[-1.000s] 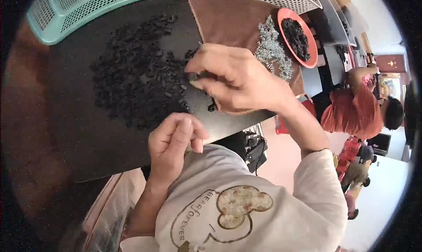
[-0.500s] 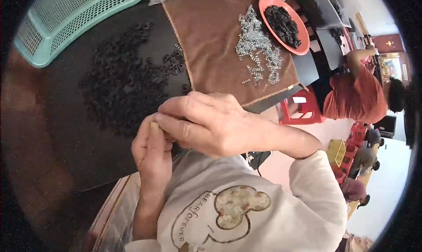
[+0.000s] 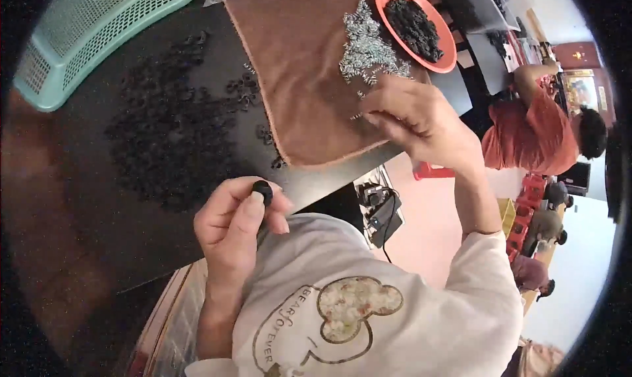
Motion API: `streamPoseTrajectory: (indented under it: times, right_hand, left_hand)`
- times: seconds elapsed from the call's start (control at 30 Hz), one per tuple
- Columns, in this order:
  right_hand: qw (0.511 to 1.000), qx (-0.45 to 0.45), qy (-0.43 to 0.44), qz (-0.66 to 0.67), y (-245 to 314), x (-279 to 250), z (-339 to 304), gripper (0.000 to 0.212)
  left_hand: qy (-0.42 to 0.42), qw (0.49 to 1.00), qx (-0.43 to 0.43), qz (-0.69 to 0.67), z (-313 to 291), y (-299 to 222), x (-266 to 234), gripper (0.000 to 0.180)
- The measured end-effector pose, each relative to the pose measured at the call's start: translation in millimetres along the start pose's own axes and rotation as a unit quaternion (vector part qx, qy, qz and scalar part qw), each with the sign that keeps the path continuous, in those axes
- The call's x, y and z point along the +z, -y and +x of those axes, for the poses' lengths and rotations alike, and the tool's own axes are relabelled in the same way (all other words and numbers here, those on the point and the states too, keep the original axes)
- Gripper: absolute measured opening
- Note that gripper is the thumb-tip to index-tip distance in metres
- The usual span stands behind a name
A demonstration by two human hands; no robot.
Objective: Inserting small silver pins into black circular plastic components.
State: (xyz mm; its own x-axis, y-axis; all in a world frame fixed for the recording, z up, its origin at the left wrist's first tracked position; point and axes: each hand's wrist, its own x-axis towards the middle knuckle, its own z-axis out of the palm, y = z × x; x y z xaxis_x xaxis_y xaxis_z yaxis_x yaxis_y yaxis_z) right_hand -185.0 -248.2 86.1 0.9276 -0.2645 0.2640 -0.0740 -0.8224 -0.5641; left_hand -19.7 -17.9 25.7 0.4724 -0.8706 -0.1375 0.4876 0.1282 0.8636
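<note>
Pinching a black piece (image 3: 262, 191), left hand (image 3: 230, 229); right hand (image 3: 421, 117) nearer, curled, grip unclear, springs (image 3: 365, 45) just beyond, toward cloth (image 3: 296, 68)'s far-right corner.

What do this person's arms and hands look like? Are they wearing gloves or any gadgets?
The left hand and right hand are ungloved, with no ring, watch or cable visible. The off-white right sleeve is short, ending around the elbow; only a bit of the matching left sleeve shows. Both belong to a shirt with a mottled, dark-outlined patch.
</note>
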Motion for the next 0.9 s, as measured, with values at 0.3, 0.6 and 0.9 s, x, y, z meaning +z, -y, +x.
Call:
streamPoseTrajectory:
  times: [0.3, 0.6, 0.9]
  right_hand:
    - [0.961, 0.004, 0.144, -0.234, -5, 13, -9, 0.035]
    - [0.998, -0.026, 0.000, 0.054, -2, 16, 9, 0.020]
    - [0.867, 0.074, 0.057, 0.489, 31, 69, 28, 0.012]
  left_hand:
    - [0.022, 0.999, -0.004, 0.037, 2, 8, -2, 0.018]
    - [0.040, 0.998, 0.010, 0.045, 3, 9, -1, 0.020]
    - [0.042, 0.998, 0.007, 0.044, -1, 18, -6, 0.022]
